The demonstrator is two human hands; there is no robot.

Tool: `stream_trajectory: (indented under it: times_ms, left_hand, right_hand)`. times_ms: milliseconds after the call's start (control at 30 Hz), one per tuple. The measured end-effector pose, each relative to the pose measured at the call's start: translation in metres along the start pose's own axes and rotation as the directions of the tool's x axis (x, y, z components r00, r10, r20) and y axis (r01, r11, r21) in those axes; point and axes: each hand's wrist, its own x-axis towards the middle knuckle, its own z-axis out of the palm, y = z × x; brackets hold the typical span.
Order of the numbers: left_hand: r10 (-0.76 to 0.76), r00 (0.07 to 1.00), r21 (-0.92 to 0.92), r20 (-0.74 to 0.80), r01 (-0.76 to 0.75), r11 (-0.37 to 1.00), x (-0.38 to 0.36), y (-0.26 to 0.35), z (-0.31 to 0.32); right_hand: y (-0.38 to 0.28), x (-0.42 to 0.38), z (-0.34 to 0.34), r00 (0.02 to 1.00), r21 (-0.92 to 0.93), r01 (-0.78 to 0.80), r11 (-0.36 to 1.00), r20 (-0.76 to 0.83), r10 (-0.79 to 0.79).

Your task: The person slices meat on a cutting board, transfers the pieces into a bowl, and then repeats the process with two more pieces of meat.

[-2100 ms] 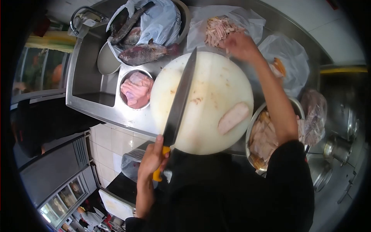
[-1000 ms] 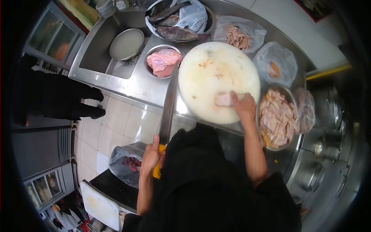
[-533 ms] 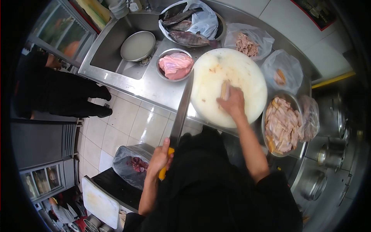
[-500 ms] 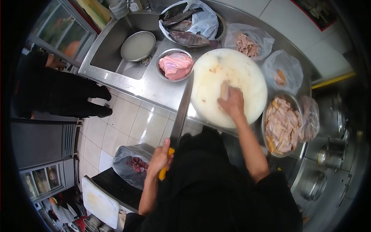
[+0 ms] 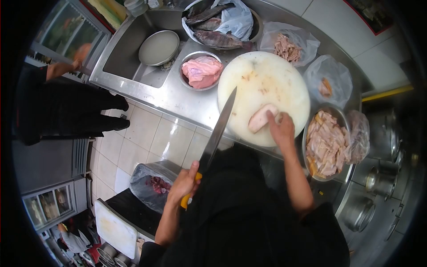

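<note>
A round white cutting board [image 5: 260, 82] lies on the steel counter. A pale pink piece of meat [image 5: 260, 119] rests near the board's front edge. My right hand [image 5: 281, 129] presses on it with its fingers. My left hand [image 5: 186, 183] is shut on the yellow handle of a long knife [image 5: 219, 131]. The blade slants up over the board's left edge and stays apart from the meat.
A steel bowl of sliced meat [image 5: 326, 143] stands right of the board, a bowl of pink meat [image 5: 202, 71] to its left. Whole fish [image 5: 218, 39] lie in a bagged bowl behind, beside bags of meat strips [image 5: 288, 46]. A sink [image 5: 133, 53] and another person [image 5: 66, 107] are left.
My right hand left the bag of strips, came to the meat and turned it on the board. The knife blade swung right, over the board's edge.
</note>
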Motion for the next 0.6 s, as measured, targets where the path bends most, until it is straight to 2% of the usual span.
stream_trajectory:
  times_ms: [133,233,267,367,467,600]
  left_hand:
    - [-0.031,0.998,-0.011,0.060,0.031,0.999,0.003,-0.001,0.001]
    - [-0.030,0.994,-0.051,0.108,0.036,0.998,0.002,-0.004,-0.001]
    - [-0.030,0.994,-0.064,0.110,0.037,0.997,0.001,-0.003,-0.001]
    - [-0.019,0.995,-0.101,0.097,0.029,0.994,0.003,-0.010,-0.001]
    - [-0.001,0.995,-0.129,0.101,0.014,0.992,0.003,-0.014,0.002]
    - [0.005,0.989,-0.137,0.148,0.015,0.990,-0.003,-0.011,0.002]
  right_hand:
    - [-0.002,0.017,0.017,0.943,0.104,0.280,0.954,0.155,-0.293]
    - [-0.009,0.032,0.026,0.743,0.148,0.606,0.782,0.245,-0.622]
    - [-0.012,0.034,0.030,0.722,0.132,0.635,0.761,0.247,-0.646]
    - [-0.019,0.027,0.037,0.774,0.071,0.602,0.795,0.191,-0.603]
    - [-0.022,0.023,0.044,0.785,0.026,0.604,0.796,0.152,-0.600]
    - [-0.018,0.024,0.049,0.771,0.047,0.624,0.780,0.131,-0.624]
